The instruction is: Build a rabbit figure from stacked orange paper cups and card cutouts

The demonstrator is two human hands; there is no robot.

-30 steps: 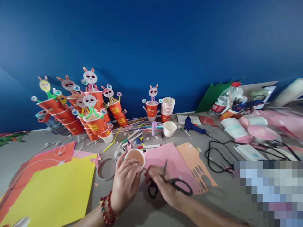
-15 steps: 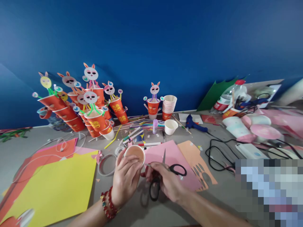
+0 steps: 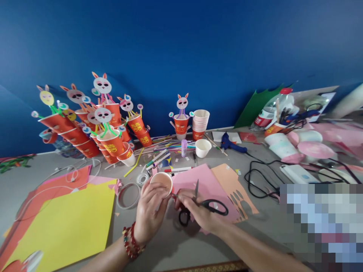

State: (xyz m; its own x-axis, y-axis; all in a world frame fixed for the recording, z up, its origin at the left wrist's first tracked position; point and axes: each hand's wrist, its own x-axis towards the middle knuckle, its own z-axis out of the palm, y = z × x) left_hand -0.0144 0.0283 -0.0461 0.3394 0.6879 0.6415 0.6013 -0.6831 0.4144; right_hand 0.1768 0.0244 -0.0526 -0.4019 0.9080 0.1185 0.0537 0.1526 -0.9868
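Note:
A paper cup (image 3: 161, 180), its pale inside facing me, is gripped in my left hand (image 3: 150, 207), with the fingers over the rim and the thumb at the side. My right hand (image 3: 195, 207) is closed around black-handled scissors (image 3: 214, 207). One scissor blade points up and away from me; the other is mostly hidden by my fingers. Those fingertips are at the cup's right side, close to my left thumb. Pink paper (image 3: 195, 175) lies under and behind the scissors. To the left of the cup is a roll of tape (image 3: 128, 196).
Red cups with rabbit faces (image 3: 112, 145) stand stacked at the left. Yellow paper (image 3: 70, 219) covers the front left. A stack of cups (image 3: 200, 124), a white cup (image 3: 203, 148) and a blue glue gun (image 3: 232, 143) are behind. Black cables (image 3: 259, 194) coil at the right.
The scissors have turned slightly in my right hand, their lower handle loop moving up. My left hand still holds the cup at about the same place. The whole view has shifted a little.

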